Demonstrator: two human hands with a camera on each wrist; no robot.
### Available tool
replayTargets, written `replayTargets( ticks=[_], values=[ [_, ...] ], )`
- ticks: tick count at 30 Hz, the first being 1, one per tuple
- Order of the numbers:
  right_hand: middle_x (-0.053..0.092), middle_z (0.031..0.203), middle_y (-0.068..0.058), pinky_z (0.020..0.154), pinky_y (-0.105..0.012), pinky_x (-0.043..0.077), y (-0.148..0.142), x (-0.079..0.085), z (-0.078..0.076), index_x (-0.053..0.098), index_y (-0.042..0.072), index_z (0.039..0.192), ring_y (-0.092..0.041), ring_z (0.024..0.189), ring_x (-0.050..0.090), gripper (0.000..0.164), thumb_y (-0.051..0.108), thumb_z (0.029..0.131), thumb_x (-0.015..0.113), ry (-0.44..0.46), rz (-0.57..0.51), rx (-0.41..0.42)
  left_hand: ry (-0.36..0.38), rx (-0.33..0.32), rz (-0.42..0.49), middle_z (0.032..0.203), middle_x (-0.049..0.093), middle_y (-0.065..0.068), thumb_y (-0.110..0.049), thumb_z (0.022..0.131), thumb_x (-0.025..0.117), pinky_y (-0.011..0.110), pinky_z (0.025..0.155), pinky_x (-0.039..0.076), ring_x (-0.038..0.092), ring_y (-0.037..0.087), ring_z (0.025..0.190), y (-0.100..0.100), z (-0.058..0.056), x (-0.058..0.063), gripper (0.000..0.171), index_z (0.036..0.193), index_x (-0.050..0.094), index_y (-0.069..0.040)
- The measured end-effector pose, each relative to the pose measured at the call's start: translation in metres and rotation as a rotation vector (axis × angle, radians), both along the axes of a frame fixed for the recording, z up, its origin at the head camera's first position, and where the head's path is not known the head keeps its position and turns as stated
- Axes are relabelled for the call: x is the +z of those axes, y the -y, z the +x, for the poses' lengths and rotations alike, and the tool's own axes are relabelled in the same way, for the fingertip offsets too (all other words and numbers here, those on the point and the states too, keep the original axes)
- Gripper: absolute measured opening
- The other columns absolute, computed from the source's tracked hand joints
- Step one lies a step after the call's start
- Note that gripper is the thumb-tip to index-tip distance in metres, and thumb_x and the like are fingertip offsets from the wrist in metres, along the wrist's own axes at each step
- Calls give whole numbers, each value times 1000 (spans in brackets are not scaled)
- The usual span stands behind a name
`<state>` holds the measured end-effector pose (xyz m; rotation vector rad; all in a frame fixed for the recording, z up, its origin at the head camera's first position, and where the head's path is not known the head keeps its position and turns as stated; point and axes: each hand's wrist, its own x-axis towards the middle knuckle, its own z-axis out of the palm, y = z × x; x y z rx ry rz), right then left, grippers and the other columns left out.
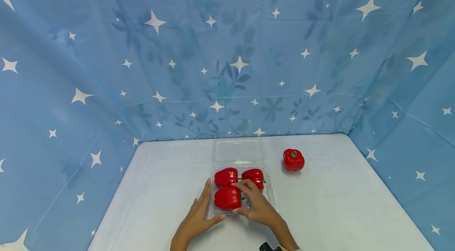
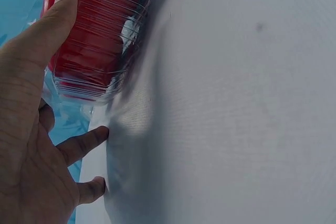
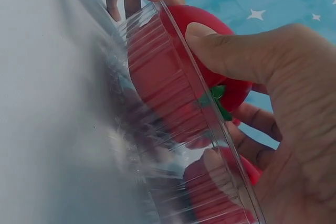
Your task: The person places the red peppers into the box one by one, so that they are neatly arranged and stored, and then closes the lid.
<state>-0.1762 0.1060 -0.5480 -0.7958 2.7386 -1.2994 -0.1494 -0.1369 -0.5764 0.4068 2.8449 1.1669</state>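
A clear plastic clamshell box (image 1: 271, 195) lies on the table with its lid folded back and three red bell peppers in it. My right hand (image 1: 258, 207) grips the front red bell pepper (image 1: 226, 199), thumb on the near side and fingers over the far side; its green stem (image 3: 220, 100) points toward the palm. Behind it, inside the box, sit the back-left bell pepper (image 1: 225, 176) and the back-right bell pepper (image 1: 253, 175), the latter partly hidden by my right fingers. With fingers extended, my left hand (image 1: 196, 219) rests along the box's left side, thumb at its front rim.
Another red bell pepper (image 1: 293, 161) stands on the white table (image 1: 330, 203), right of the box, stem up. The transparent lid (image 1: 238, 151) lies toward the table's back edge. A blue star-patterned curtain (image 1: 199, 45) borders the back and both sides.
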Motion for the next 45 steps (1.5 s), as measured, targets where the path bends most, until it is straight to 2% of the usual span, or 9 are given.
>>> replayTargets(
  ticks=[3,8,13,17,21,28,36,45],
  values=[
    [53,127,1,91,-48,56,1,0,0,52,26,139,-24,121,55,75,40,72,83,28,17,-2,1,5,-5,166,9,-2,-65,78,66,77,105,23,24,36,148,0,0,0,109,159,8,-22],
    [53,126,-1,88,-45,58,1,0,0,53,24,139,-26,115,58,73,38,74,82,83,-15,19,11,3,-6,166,9,-1,-67,78,66,77,105,23,25,37,148,1,0,-1,109,159,7,-23],
    [54,122,-2,85,-39,59,0,-1,0,53,18,139,-27,109,62,66,39,82,77,106,-48,26,11,6,-13,166,9,-2,-63,79,68,77,105,23,25,37,148,0,0,-2,107,159,7,-24],
    [57,117,-1,83,-35,60,0,-2,-1,56,15,135,-25,104,64,57,38,86,73,68,-61,0,10,5,-12,166,9,-2,-61,80,68,76,105,23,25,36,148,0,0,-3,106,159,8,-24],
    [58,113,1,82,-35,60,2,-2,-1,58,17,133,-24,100,66,53,38,86,73,42,-63,-27,7,5,-8,166,9,-2,-61,80,68,76,105,23,25,36,148,0,0,-2,105,159,9,-24],
    [60,108,4,78,-29,60,4,-1,0,61,23,130,-18,95,67,50,44,85,72,3,5,-68,5,8,-19,166,9,-3,-63,80,67,76,106,23,25,35,148,1,-1,-1,106,159,8,-25],
    [63,110,-3,78,-36,61,5,1,-1,62,22,129,-19,94,67,52,46,85,72,-18,74,-81,6,9,-15,166,9,-5,-64,78,67,74,107,22,26,34,148,1,-3,1,107,159,7,-27],
    [62,112,-2,78,-36,61,5,0,1,61,22,131,-18,94,68,54,46,84,73,-21,92,-93,-1,2,-18,165,8,-4,-63,80,67,75,106,23,25,34,148,1,-2,0,106,159,8,-24]
  ],
)
